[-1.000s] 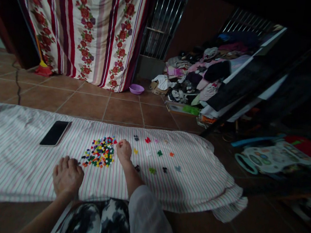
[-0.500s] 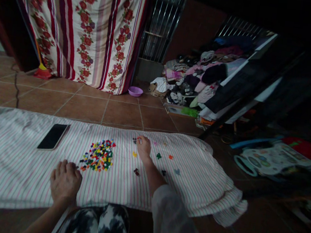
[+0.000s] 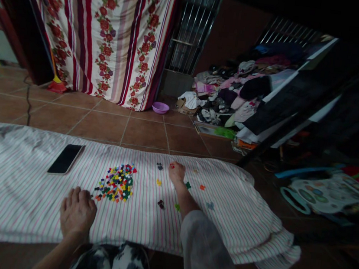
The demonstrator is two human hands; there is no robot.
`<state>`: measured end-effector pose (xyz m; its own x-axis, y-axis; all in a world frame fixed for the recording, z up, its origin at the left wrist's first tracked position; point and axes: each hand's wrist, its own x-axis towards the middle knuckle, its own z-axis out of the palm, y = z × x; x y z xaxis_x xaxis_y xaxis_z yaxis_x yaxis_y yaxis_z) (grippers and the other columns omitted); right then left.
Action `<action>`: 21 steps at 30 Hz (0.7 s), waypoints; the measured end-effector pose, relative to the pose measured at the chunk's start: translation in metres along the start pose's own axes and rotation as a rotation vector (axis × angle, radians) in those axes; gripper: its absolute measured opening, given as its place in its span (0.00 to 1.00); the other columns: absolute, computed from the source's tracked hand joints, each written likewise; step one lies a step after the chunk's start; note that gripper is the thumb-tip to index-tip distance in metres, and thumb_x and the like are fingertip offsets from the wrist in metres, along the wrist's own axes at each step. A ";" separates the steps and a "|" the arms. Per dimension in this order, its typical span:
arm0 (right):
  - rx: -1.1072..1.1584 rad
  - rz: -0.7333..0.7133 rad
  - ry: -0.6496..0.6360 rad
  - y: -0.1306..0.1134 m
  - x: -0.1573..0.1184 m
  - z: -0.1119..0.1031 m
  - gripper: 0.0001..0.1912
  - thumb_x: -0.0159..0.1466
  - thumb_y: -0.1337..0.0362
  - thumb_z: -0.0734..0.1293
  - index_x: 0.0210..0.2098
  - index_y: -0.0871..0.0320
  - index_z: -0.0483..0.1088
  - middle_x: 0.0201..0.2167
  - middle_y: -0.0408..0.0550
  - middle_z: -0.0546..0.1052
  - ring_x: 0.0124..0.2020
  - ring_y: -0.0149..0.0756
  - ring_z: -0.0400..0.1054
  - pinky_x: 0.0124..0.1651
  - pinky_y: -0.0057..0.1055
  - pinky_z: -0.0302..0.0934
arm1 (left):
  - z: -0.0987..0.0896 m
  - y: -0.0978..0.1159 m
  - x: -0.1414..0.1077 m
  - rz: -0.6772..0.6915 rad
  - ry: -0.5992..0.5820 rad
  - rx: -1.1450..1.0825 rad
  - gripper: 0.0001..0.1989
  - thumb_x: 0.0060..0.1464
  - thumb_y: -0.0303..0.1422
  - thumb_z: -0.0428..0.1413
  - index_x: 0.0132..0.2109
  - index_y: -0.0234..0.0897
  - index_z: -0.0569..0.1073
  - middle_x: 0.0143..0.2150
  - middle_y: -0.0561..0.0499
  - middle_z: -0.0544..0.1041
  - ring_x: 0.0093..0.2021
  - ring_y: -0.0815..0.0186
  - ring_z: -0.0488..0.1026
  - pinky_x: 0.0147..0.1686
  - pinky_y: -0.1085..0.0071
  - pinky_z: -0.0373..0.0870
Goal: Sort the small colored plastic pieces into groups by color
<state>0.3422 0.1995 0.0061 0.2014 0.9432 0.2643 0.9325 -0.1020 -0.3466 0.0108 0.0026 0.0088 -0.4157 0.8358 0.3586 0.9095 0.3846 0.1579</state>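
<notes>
A heap of small coloured blocks (image 3: 117,183) lies on the striped cloth (image 3: 27,203). Beside its near left edge, my left hand (image 3: 77,212) rests palm down with the fingers laid on the cloth. My right hand (image 3: 177,172) is right of the heap, its fingertips pinched on a small red block (image 3: 172,166). Around that hand sit little colour groups: dark grey blocks (image 3: 160,166), yellow blocks (image 3: 159,182), dark brown blocks (image 3: 161,204), bright green blocks (image 3: 177,207), dark green blocks (image 3: 188,185), orange blocks (image 3: 202,187) and grey-blue blocks (image 3: 210,205). My right forearm may hide others.
A phone (image 3: 65,159) lies on the cloth left of the heap. Beyond the cloth are a tiled floor (image 3: 144,130), a purple basin (image 3: 160,107), a hanging flowered curtain (image 3: 122,36) and a pile of clothes (image 3: 231,88). A plastic toy panel (image 3: 323,189) is at the right.
My right hand has moved right, away from the dark grey blocks, with the red block still in its fingertips. My left hand stays on the cloth. The whole view has shifted slightly.
</notes>
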 end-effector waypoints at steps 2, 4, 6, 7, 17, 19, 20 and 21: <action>-0.004 0.021 -0.012 0.002 -0.001 0.002 0.12 0.60 0.70 0.60 0.36 0.58 0.76 0.36 0.51 0.80 0.40 0.36 0.72 0.49 0.30 0.57 | 0.000 0.000 0.000 -0.003 0.002 -0.003 0.14 0.55 0.32 0.45 0.43 0.33 0.71 0.55 0.37 0.70 0.60 0.53 0.62 0.59 0.57 0.54; 0.016 0.041 -0.016 0.005 -0.003 0.003 0.13 0.61 0.70 0.60 0.37 0.58 0.76 0.35 0.52 0.80 0.39 0.37 0.72 0.46 0.29 0.59 | -0.001 0.000 0.000 -0.007 -0.003 -0.010 0.14 0.54 0.32 0.45 0.44 0.33 0.71 0.56 0.37 0.70 0.60 0.53 0.62 0.59 0.57 0.54; 0.040 0.060 -0.020 0.007 -0.004 0.003 0.13 0.61 0.71 0.60 0.38 0.59 0.76 0.36 0.53 0.79 0.40 0.37 0.73 0.46 0.29 0.60 | -0.002 0.000 0.000 -0.010 -0.013 -0.017 0.14 0.54 0.32 0.45 0.43 0.33 0.71 0.56 0.37 0.70 0.60 0.53 0.62 0.59 0.57 0.55; 0.049 0.066 -0.020 0.007 -0.005 0.003 0.14 0.61 0.71 0.60 0.40 0.60 0.76 0.36 0.53 0.79 0.40 0.37 0.72 0.46 0.29 0.60 | -0.003 0.000 0.000 -0.011 -0.019 -0.019 0.14 0.54 0.32 0.45 0.43 0.33 0.71 0.56 0.37 0.70 0.60 0.53 0.62 0.59 0.57 0.55; 0.092 -0.151 -0.039 0.010 -0.011 0.008 0.18 0.59 0.73 0.62 0.46 0.57 0.75 0.48 0.50 0.77 0.51 0.37 0.67 0.58 0.34 0.54 | -0.001 0.000 0.000 -0.014 -0.002 -0.023 0.14 0.54 0.32 0.45 0.43 0.34 0.71 0.55 0.38 0.70 0.60 0.53 0.61 0.59 0.57 0.55; 0.082 -0.144 -0.039 0.012 -0.012 0.009 0.17 0.60 0.73 0.61 0.45 0.57 0.75 0.47 0.50 0.77 0.50 0.37 0.67 0.57 0.34 0.54 | 0.000 0.000 0.000 -0.010 0.003 -0.022 0.13 0.55 0.32 0.44 0.43 0.34 0.70 0.55 0.38 0.70 0.61 0.53 0.61 0.59 0.57 0.55; 0.073 -0.135 -0.039 0.013 -0.012 0.009 0.16 0.60 0.73 0.61 0.44 0.57 0.75 0.46 0.50 0.77 0.50 0.37 0.67 0.56 0.34 0.54 | 0.000 0.000 0.000 -0.008 0.003 -0.021 0.14 0.55 0.32 0.44 0.43 0.34 0.70 0.55 0.38 0.70 0.61 0.53 0.61 0.59 0.57 0.55; 0.062 -0.122 -0.040 0.013 -0.011 0.009 0.15 0.61 0.72 0.61 0.43 0.57 0.75 0.45 0.51 0.77 0.50 0.37 0.67 0.55 0.33 0.54 | 0.000 0.000 0.000 -0.008 0.004 -0.022 0.14 0.55 0.32 0.44 0.42 0.34 0.70 0.55 0.38 0.70 0.61 0.53 0.61 0.59 0.57 0.55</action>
<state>0.3492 0.1905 -0.0097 0.0742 0.9593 0.2724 0.9288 0.0330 -0.3692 0.0106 0.0027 0.0092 -0.4234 0.8311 0.3605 0.9058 0.3831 0.1808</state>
